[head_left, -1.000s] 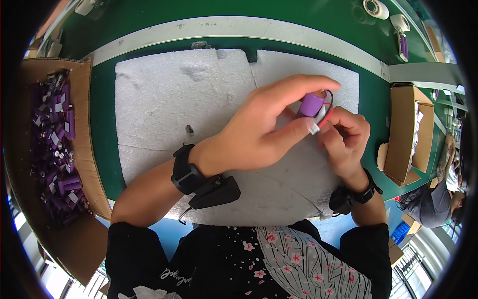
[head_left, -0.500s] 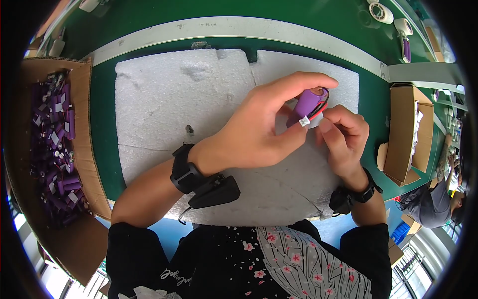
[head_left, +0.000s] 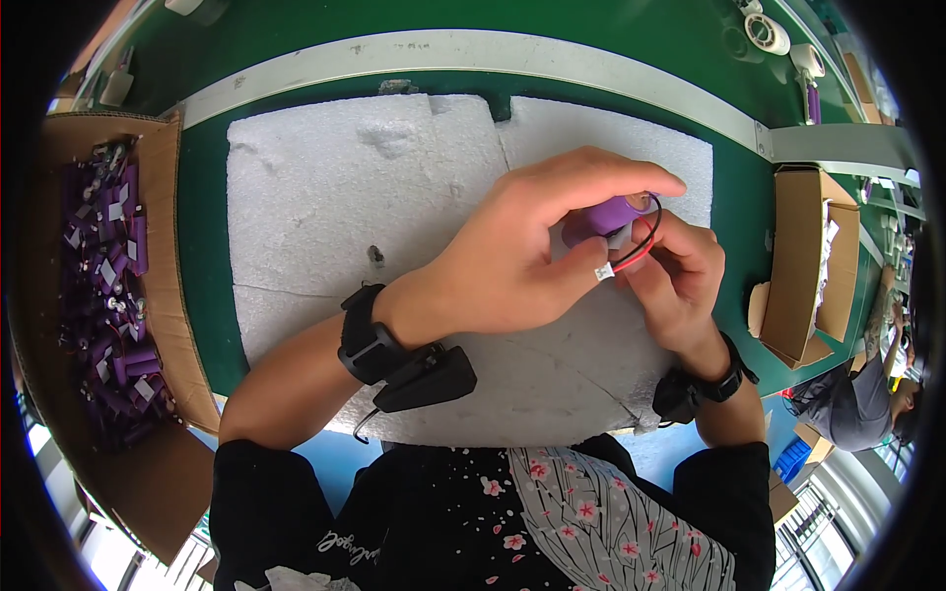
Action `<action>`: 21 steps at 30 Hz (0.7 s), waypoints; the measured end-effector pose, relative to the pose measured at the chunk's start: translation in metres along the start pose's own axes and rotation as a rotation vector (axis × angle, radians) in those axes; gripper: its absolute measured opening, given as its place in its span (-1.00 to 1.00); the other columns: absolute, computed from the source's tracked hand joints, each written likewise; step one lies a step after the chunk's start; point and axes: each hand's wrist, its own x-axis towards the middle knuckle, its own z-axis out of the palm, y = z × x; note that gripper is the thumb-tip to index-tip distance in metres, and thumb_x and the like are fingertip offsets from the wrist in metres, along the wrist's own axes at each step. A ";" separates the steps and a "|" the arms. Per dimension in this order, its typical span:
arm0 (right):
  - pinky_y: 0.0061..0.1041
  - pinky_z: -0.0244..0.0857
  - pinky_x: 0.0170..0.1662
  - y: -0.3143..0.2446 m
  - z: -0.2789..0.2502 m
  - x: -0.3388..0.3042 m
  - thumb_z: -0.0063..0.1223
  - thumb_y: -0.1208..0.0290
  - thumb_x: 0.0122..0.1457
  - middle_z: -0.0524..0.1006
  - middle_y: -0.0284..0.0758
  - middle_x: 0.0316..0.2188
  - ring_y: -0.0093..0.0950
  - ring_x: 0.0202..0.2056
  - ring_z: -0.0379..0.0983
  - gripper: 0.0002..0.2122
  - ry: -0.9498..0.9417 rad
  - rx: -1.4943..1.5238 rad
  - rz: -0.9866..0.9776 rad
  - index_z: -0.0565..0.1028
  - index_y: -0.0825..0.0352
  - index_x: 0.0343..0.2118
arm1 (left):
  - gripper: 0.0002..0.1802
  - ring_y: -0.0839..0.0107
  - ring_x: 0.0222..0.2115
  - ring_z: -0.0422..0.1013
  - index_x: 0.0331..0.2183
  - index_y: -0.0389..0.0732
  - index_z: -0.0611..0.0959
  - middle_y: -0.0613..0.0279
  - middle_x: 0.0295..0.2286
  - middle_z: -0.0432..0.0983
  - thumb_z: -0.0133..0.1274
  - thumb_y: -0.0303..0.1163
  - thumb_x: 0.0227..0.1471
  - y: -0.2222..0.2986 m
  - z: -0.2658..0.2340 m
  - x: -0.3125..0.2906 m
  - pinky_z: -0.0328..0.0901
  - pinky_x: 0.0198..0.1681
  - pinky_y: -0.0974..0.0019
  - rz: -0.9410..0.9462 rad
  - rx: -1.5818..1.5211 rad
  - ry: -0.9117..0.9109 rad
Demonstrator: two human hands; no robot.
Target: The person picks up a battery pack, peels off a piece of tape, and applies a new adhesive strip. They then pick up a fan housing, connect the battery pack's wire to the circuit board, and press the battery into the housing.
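Observation:
My left hand [head_left: 512, 246] is closed round a purple cylindrical battery [head_left: 613, 214], thumb below and forefinger over its far end. A black and a red wire [head_left: 650, 239] loop out from the battery's end to a small white plug [head_left: 604, 272] beside my left thumb. Fingers of my right hand [head_left: 680, 276] are pinched against the battery's lower right side, behind the wires. Something pale lies between those fingertips and the battery, perhaps a label, mostly hidden. Both hands hover over a white foam board [head_left: 335, 217].
On the left stands a cardboard box [head_left: 163, 246] holding many purple batteries [head_left: 123, 286] with wires. At right is a smaller cardboard box [head_left: 803, 266] with white papers inside. A metal strip [head_left: 463, 49] crosses the green table [head_left: 325, 25]. Tape rolls [head_left: 767, 34] lie far right. Another person [head_left: 857, 404] sits at right.
The battery has tilted and turned within my left hand. Its wires now bow out further right, and the white plug sits slightly lower. My right fingers have moved in closer against the battery.

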 end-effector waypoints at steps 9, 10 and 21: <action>-0.69 0.06 -0.61 0.000 0.000 0.000 0.06 0.62 0.05 0.39 -0.42 -0.71 -0.74 -0.66 0.22 -0.97 0.000 -0.012 0.017 0.46 0.41 -0.49 | -0.26 0.46 -0.08 0.28 0.08 -0.24 0.35 0.21 -0.10 0.30 -0.27 -0.86 -0.23 0.002 0.004 -0.001 0.21 -0.04 0.43 -0.026 -0.075 0.010; -0.69 0.06 -0.61 0.001 0.000 0.000 0.07 0.62 0.05 0.40 -0.42 -0.70 -0.74 -0.66 0.23 -0.97 -0.002 -0.021 0.022 0.46 0.41 -0.49 | -0.25 0.45 -0.08 0.28 0.07 -0.23 0.34 0.21 -0.11 0.30 -0.27 -0.86 -0.25 0.001 0.005 0.000 0.20 -0.03 0.42 -0.015 -0.088 0.017; -0.61 0.18 -0.61 0.002 0.001 0.006 0.10 0.68 -0.06 0.45 -0.33 -0.66 -0.54 -0.70 0.35 -0.93 -0.072 -0.121 -0.191 0.47 0.41 -0.49 | -0.31 0.45 -0.15 0.30 -0.05 -0.24 0.33 0.19 -0.21 0.32 -0.35 -0.86 -0.34 0.003 0.003 -0.002 0.17 -0.03 0.43 -0.057 -0.050 -0.008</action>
